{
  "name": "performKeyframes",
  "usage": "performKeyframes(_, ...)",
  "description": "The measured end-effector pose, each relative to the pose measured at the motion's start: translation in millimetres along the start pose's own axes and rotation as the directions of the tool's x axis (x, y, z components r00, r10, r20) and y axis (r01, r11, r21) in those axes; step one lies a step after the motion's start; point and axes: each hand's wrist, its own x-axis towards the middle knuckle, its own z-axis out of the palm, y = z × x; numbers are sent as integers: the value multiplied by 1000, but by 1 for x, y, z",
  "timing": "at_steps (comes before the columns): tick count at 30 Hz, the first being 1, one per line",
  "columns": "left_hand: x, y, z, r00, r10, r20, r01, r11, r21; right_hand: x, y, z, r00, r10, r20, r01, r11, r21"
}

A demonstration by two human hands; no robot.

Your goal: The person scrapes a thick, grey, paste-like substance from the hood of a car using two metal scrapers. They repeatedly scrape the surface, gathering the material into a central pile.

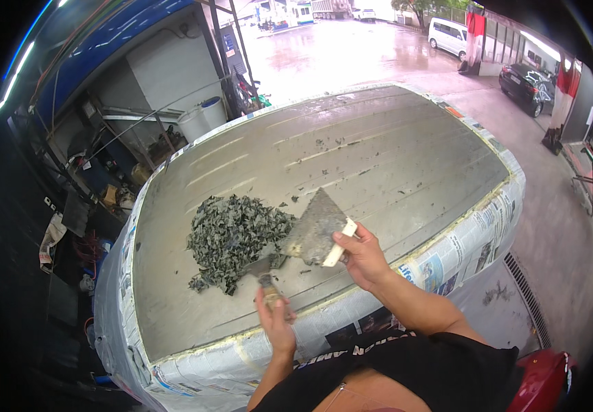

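My left hand (279, 324) is wrapped round the worn handle of a scraper (266, 279), whose dark blade touches the near right edge of a heap of dark paint flakes (231, 233). In my right hand (363, 257) is a broad, flat spreader plate (320, 223), pinched by its white strip edge between thumb and fingers. The plate is smeared grey and tilted, its lower left corner beside the heap. Both tools are close together over the bare grey vehicle roof (200, 312). Some flakes lie between the two blades.
Newspaper masking (434, 264) and yellowish tape border the roof, and plastic sheeting (112, 329) hangs at the left. Scattered flakes dot the far roof. White drums (192, 125) stand beyond the left edge. A red rounded object (540, 384) is at lower right. A white van (449, 36) and black car (526, 86) are parked beyond.
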Motion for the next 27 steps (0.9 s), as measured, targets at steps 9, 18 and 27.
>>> performKeyframes(9,7,2,51,972,-60,225,111,969,-220,-25,31,21,983,46,180,27,924,-381)
performKeyframes(18,11,4,56,997,-70,26,74,958,-276,-30,50,-5,973,-74,217,164,888,-430)
performKeyframes(27,14,0,73,993,-90,-81,40,876,-481,-29,63,-13,958,146,245,2,856,-518)
